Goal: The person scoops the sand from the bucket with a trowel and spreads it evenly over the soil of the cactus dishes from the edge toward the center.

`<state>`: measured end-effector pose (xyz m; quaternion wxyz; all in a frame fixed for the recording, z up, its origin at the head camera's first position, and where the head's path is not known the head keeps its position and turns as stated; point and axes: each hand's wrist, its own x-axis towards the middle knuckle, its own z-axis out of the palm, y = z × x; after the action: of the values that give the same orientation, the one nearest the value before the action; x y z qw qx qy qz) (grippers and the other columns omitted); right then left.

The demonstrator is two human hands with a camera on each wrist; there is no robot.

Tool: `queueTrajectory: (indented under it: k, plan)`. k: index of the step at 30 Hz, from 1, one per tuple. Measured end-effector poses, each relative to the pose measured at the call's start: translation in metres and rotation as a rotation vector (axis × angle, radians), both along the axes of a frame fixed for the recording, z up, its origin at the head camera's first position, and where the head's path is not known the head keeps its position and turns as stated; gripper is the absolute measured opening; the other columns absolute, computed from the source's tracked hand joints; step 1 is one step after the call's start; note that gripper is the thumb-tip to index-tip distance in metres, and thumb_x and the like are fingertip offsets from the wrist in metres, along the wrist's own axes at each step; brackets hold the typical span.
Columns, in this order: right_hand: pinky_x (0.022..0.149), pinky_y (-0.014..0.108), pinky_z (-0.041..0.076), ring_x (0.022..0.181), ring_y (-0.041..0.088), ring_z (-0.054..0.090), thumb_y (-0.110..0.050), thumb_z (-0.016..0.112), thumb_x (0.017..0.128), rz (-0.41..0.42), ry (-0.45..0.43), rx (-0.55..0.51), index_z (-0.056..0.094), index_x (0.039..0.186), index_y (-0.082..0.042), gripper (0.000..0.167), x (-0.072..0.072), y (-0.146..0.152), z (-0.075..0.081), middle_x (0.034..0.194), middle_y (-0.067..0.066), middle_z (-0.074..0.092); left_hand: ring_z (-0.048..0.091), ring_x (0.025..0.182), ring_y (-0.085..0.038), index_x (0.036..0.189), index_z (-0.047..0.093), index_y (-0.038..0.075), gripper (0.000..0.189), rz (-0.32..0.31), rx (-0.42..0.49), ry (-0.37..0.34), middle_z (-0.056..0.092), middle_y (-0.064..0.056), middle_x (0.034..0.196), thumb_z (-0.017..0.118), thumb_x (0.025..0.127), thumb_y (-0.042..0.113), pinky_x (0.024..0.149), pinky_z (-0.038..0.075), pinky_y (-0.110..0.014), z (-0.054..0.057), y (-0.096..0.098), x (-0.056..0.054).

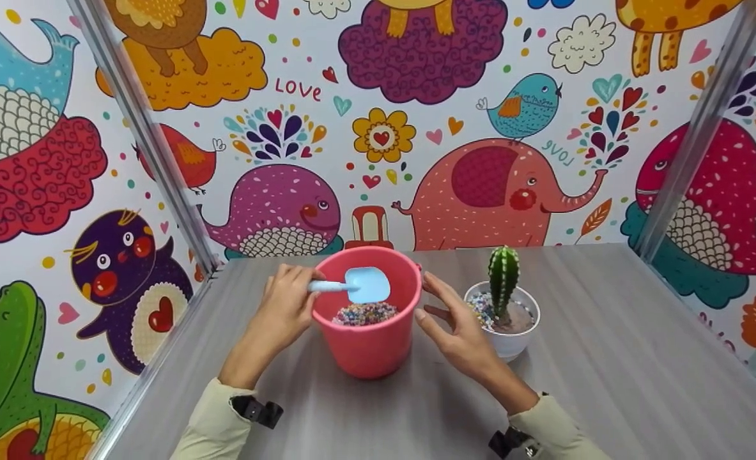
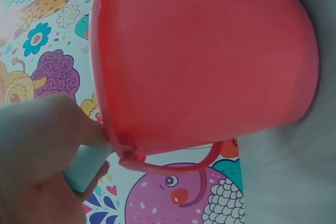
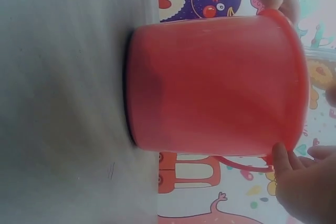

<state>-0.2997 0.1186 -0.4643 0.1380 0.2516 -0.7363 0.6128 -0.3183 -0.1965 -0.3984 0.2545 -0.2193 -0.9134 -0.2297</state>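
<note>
A pink-red bucket (image 1: 368, 351) stands upright on the table, with small multicoloured beads (image 1: 366, 313) at its bottom. My left hand (image 1: 285, 306) grips the handle of a light blue toy shovel (image 1: 368, 285) at the bucket's left rim; the shovel's blade is over the inside of the bucket. In the left wrist view, the thumb lies close to the rim and the pale handle shows between the fingers. My right hand (image 1: 457, 329) is at the bucket's right side, fingers extended, fingertips at the rim. In the right wrist view, those fingers (image 3: 282, 157) touch the bucket wall near its handle.
Right behind my right hand, a white pot (image 1: 512, 342) holds a green cactus (image 1: 503, 281), with coloured beads on part of its soil. The grey wood-grain table (image 1: 275, 409) meets cartoon-printed panels (image 1: 378, 185) at the back and sides.
</note>
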Motion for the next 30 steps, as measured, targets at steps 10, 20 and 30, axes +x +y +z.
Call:
queueTrajectory:
  k: [10, 20, 30]
  plan:
    - [0.122, 0.047, 0.043, 0.161, 0.031, 0.041, -0.021, 0.072, 0.106, 0.021, -0.072, -0.041, 0.034, 0.169, -0.008, 0.075, -0.009, -0.011, -0.004, 0.177, 0.008, 0.036, 0.055, 0.107, -0.034, 0.110, 0.073, -0.001, 0.018, 0.026, -0.061, -0.012, 0.075, -0.017, 0.109, 0.075, 0.093, -0.006, 0.095, 0.044, -0.053, 0.007, 0.007, 0.000]
    - [0.116, 0.043, 0.048, 0.156, 0.032, 0.048, -0.027, 0.075, 0.105, -0.069, -0.135, -0.108, 0.040, 0.167, -0.010, 0.074, -0.015, -0.024, -0.003, 0.172, 0.009, 0.044, 0.054, 0.104, -0.034, 0.104, 0.072, 0.001, 0.020, 0.084, -0.160, -0.146, 0.073, -0.016, 0.102, 0.072, 0.087, -0.009, 0.093, 0.044, -0.052, 0.011, 0.019, -0.006]
    - [0.115, 0.042, 0.048, 0.156, 0.034, 0.048, -0.027, 0.078, 0.102, -0.063, -0.178, -0.123, 0.039, 0.167, -0.009, 0.078, -0.016, -0.026, 0.001, 0.172, 0.010, 0.044, 0.055, 0.111, -0.036, 0.105, 0.072, -0.003, 0.020, 0.213, -0.382, -0.201, 0.074, -0.020, 0.107, 0.081, 0.088, 0.001, 0.095, 0.046, -0.052, 0.021, 0.035, -0.003]
